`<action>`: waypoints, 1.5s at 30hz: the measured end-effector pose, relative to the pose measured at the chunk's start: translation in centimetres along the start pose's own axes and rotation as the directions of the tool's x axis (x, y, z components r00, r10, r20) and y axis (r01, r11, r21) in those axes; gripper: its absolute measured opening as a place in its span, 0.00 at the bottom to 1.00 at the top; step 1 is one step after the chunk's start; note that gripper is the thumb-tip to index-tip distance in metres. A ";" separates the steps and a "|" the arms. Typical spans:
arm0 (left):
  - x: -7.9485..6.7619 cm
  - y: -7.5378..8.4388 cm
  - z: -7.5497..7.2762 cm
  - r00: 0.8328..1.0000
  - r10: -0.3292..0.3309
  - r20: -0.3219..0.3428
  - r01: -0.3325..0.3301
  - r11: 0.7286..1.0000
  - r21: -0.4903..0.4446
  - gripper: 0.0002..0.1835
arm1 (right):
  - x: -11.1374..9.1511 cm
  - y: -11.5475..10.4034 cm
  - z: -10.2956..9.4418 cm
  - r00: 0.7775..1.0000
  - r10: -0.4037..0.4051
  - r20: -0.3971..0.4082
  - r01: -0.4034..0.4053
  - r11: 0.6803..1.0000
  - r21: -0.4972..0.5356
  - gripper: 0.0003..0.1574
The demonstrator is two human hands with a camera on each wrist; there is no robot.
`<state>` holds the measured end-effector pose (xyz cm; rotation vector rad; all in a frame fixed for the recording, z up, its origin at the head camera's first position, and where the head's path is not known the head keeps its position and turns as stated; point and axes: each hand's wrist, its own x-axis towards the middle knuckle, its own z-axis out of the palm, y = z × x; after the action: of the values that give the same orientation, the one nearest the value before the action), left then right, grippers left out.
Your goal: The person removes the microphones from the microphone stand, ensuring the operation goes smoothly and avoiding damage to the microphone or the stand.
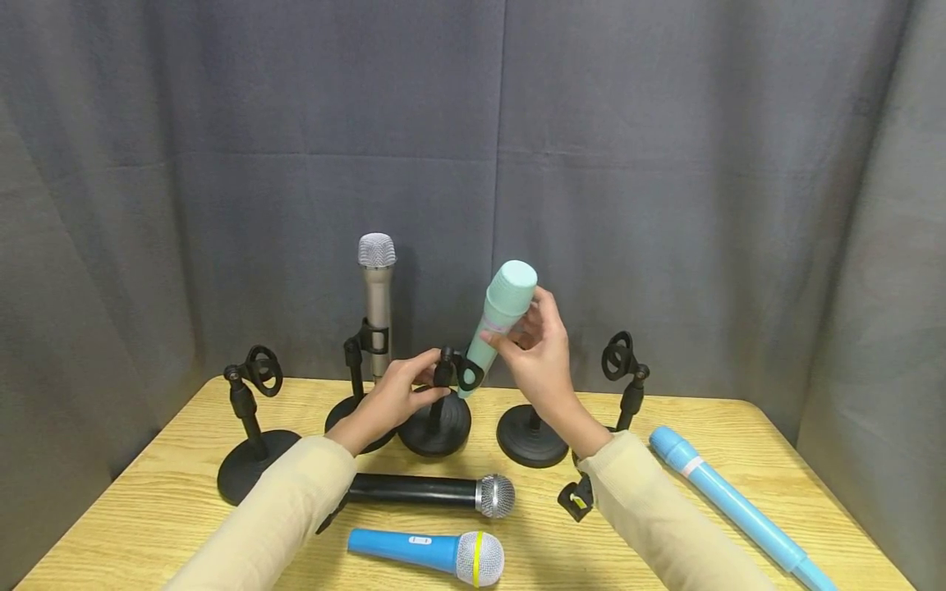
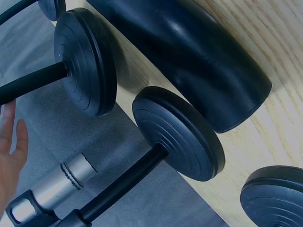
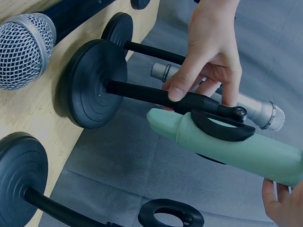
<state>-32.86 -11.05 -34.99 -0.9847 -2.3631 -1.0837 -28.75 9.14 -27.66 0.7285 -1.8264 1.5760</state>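
Note:
My right hand (image 1: 541, 361) holds a mint-green microphone (image 1: 510, 297) by its body, thumb on the near side. The microphone leans up to the right, and its narrow tail passes through the black clip (image 3: 220, 128) of a desk microphone stand. My left hand (image 1: 399, 400) pinches that stand's post (image 3: 142, 92) just below the clip, thumb against one side. The stand's round base (image 1: 434, 433) is on the table. In the right wrist view only the fingertips of my right hand (image 3: 286, 203) show, under the green body.
A silver microphone (image 1: 378, 300) stands in a clip left of my hands. Other black stands (image 1: 254, 460) flank them, one base (image 1: 532, 439) behind my right wrist. Nearer lie a black microphone (image 1: 424, 490), a blue microphone (image 1: 414, 548) and, at right, a light-blue microphone (image 1: 746, 513). A grey curtain hangs behind.

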 end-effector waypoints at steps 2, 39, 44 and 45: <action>0.0 0.0 0.0 1.000 -0.001 0.001 0.001 1.000 0.003 0.19 | 0.1 -0.1 -0.2 1.000 -0.004 -0.005 0.004 1.000 0.003 0.37; 0.7 0.7 0.6 0.999 -0.023 0.043 0.021 0.998 0.057 0.18 | 1.2 -2.2 -2.4 0.994 -0.031 -0.107 0.037 0.998 0.054 0.38; 0.8 0.6 0.8 0.999 -0.017 0.046 0.013 0.997 0.077 0.18 | 1.4 -2.6 -2.9 0.993 -0.026 -0.117 0.035 0.996 0.077 0.37; 0.7 0.6 0.8 0.999 -0.017 0.051 0.012 0.996 0.083 0.18 | 1.4 -2.7 -3.1 0.992 -0.030 -0.124 0.040 0.996 0.078 0.37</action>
<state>-32.95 -9.81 -34.80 -0.9783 -2.4388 -0.9680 -27.39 11.79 -24.51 0.6799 -1.6617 1.6418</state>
